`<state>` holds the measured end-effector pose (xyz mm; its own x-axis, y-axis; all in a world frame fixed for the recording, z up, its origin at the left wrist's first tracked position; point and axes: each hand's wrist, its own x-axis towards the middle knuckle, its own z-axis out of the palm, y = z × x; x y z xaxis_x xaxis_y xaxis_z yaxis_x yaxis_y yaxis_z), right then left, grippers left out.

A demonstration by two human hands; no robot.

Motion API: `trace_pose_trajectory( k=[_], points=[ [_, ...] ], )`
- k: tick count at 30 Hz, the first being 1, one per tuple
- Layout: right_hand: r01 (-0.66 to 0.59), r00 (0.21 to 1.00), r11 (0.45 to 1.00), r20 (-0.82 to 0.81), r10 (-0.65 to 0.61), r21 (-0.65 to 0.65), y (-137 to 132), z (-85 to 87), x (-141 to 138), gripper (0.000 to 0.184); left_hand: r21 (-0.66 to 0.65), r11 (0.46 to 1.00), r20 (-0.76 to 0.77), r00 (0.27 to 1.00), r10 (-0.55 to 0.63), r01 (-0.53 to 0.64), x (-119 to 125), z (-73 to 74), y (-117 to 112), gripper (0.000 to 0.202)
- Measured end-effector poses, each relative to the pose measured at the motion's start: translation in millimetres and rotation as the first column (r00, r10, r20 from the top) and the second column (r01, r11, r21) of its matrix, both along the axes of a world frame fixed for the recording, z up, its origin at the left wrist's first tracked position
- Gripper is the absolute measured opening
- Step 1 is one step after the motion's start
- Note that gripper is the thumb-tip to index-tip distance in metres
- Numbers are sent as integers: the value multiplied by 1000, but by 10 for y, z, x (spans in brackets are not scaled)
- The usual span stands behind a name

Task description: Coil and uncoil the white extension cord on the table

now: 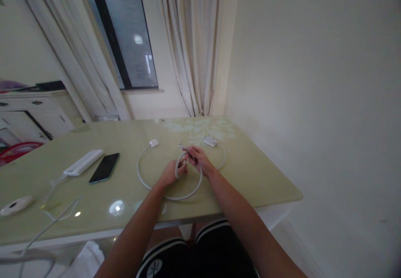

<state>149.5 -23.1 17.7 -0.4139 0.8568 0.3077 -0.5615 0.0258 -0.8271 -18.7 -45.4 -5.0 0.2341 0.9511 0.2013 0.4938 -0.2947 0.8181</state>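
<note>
A pale grey cable [184,197] lies in loops on the table and rises into both hands. My left hand [172,172] is closed around a loop of it, fingers curled. Close beside it on the right, my right hand [197,158] pinches the cable where strands cross; the fingertips are partly hidden by the loop. From the left side, the cable runs to a white plug-like end [153,143]. Beyond my right hand lies a small white socket block [210,141], joined to a cord curving back toward that hand.
On the left lie a dark phone [104,168], a long white power strip [83,162] with its cord, and a white oval device [16,205]. A wall [313,102] runs along the right. Curtains [191,44] hang behind the pale green table [257,178].
</note>
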Motion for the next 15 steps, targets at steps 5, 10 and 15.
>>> trace_pose_trajectory(
  k=[5,10,15],
  points=[
    [166,986,986,-25,-167,-26,41,78,64,40,-122,937,565,753,337,-327,-162,85,79,44],
    [215,924,971,300,-237,104,90,-13,19,42,-316,923,914,189,358,-220,-392,263,92,56],
    [200,885,975,409,-224,102,120,-119,-60,46,-294,911,858,340,384,-289,-352,216,71,52]
  ],
)
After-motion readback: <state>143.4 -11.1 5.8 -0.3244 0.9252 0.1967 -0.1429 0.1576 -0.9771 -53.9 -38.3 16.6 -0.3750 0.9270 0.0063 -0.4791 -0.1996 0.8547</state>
